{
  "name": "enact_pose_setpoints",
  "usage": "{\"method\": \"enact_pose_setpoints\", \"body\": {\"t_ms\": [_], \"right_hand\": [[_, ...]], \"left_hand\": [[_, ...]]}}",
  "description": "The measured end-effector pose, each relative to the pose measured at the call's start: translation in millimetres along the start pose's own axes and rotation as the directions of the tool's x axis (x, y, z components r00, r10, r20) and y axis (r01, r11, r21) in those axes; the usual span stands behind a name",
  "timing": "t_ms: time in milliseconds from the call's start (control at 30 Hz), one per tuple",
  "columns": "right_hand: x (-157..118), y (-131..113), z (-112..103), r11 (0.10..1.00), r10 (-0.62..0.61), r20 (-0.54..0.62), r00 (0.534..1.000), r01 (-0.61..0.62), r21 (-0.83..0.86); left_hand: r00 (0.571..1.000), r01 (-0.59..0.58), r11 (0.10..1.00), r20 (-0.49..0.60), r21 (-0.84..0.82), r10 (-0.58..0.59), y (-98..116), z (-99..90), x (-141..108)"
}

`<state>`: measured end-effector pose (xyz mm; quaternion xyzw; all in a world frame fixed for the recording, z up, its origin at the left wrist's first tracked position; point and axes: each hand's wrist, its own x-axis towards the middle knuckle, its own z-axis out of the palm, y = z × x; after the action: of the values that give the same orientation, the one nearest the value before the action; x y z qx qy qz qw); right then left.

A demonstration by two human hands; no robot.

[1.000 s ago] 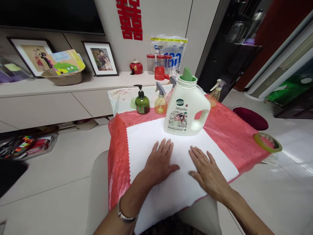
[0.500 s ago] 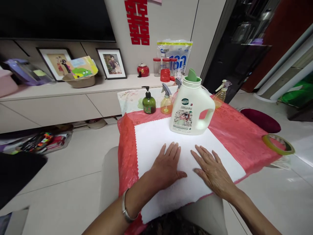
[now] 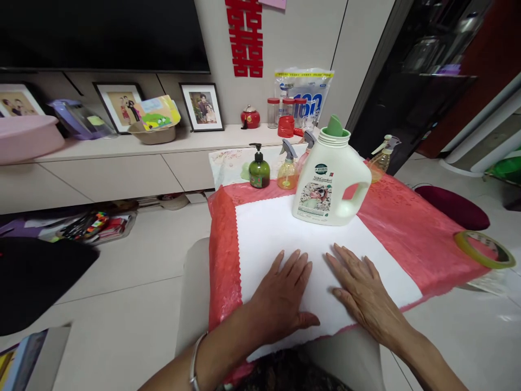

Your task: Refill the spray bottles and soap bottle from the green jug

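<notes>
A white cloth (image 3: 280,228) with a zigzag edge lies spread on a table covered in red plastic (image 3: 407,222). My left hand (image 3: 283,296) rests flat on its near left part, fingers spread, holding nothing. To the right, my right hand (image 3: 364,290) also lies flat on the cloth with the fingers apart. Beyond both hands a large pale green jug (image 3: 329,179) stands upright on the cloth's far edge, a green piece in its open mouth. Neither hand touches the jug.
Behind the cloth stand a green pump bottle (image 3: 259,171) and an orange spray bottle (image 3: 287,171). Another spray bottle (image 3: 381,160) is at the back right. A tape roll (image 3: 484,250) lies at the right edge. A long cabinet (image 3: 122,174) runs along the wall.
The view has turned a little left, so the scene sits further right. Both hands have slid slightly nearer to me over the cloth, still flat.
</notes>
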<state>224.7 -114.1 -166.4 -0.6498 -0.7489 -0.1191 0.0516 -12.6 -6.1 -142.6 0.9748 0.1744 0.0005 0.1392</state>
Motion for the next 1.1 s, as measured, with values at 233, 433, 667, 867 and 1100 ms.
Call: {"method": "enact_pose_setpoints", "body": {"t_ms": [233,433,667,867,1100], "right_hand": [[-6,-5,2,0.999,-0.027,0.047,0.999,0.026,0.022],[0,-19,-6,0.998,-0.039,0.076,0.996,0.035,0.054],[7,-24,-5,0.992,-0.099,0.094,0.991,0.091,0.086],[36,-29,-6,0.99,-0.071,0.12,0.99,0.055,0.128],[45,-33,6,0.985,-0.101,0.204,0.974,0.069,0.157]], "left_hand": [[1.0,-0.024,1.0,0.006,-0.017,0.024,5,10.3,-21],[1.0,0.003,0.999,-0.004,-0.05,-0.003,8,9.0,-24],[0.997,0.074,0.996,0.011,-0.044,-0.073,7,13.2,-29],[0.997,0.079,0.997,-0.014,0.018,-0.078,9,15.6,-29],[0.996,0.066,0.996,-0.057,0.052,-0.063,6,15.8,-39]]}}
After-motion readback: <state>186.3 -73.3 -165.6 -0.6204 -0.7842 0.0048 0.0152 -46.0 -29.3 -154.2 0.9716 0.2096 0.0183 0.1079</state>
